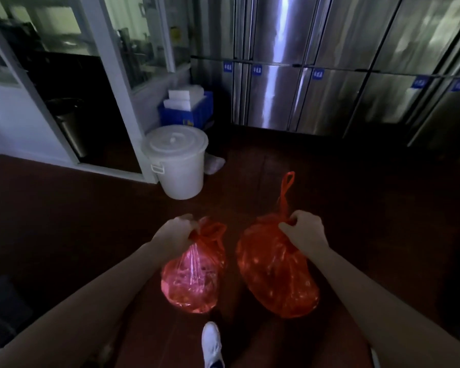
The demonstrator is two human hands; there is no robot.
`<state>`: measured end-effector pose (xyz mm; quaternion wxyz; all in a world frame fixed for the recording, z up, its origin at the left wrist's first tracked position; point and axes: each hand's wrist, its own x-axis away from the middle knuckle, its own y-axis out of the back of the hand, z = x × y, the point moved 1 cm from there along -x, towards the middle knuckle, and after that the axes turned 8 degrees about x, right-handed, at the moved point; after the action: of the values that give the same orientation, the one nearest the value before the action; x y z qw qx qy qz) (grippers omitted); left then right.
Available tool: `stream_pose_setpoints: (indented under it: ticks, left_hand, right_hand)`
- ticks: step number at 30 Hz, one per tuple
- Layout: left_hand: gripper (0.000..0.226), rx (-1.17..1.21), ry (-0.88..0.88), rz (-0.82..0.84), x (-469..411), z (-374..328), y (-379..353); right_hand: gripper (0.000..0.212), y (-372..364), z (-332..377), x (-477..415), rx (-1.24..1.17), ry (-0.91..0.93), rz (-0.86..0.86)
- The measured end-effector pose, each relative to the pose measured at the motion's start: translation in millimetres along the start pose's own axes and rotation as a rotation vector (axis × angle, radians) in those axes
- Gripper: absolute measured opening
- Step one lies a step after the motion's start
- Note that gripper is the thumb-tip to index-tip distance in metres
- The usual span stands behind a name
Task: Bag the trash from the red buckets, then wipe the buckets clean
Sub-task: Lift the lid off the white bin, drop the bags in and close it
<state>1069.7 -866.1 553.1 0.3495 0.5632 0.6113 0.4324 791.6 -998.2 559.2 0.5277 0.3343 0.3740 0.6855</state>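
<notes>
Gripping the gathered neck of the smaller red bag (194,277), the left hand (178,232) is on the near side of the white lidded bucket (178,160). The right hand (306,232), near and right of that bucket, has its fingers curled round the larger red bag (276,272) at its top. A blue crate (189,110) stands behind the bucket.

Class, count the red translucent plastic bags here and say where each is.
2. The smaller red translucent plastic bag hangs from the left hand; the larger red bag hangs from the right hand. None seems hidden.
</notes>
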Motion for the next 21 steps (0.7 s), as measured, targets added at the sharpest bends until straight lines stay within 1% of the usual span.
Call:
stream_pose_setpoints:
  ticks: [4, 8, 14, 18, 21]
  left_hand:
    - [0.019, 0.032, -0.023, 0.025, -108.6, 46.7, 5.5]
    - [0.021, 0.030, -0.050, 0.022, -221.1, 87.7, 27.4]
    - [0.015, 0.048, -0.027, 0.014, -373.3, 125.4, 40.6]
    - [0.022, 0.048, -0.027, -0.017, -470.5, 151.2, 36.5]
    - [0.018, 0.014, 0.013, 0.030, -539.1, 168.8, 31.7]
  right_hand:
    - [0.017, -17.0, 32.7, -116.3, 0.034, -0.002, 0.009]
    - [0.021, -29.5, 65.0, -227.8, 0.043, -0.019, 0.014]
    - [0.017, -53.2, 89.7, -382.1, -0.005, -0.046, 0.056]
    - [0.017, -77.0, 102.6, -495.3, -0.019, -0.017, 0.095]
    - [0.022, -94.2, 111.6, -569.8, -0.025, -0.025, 0.150]
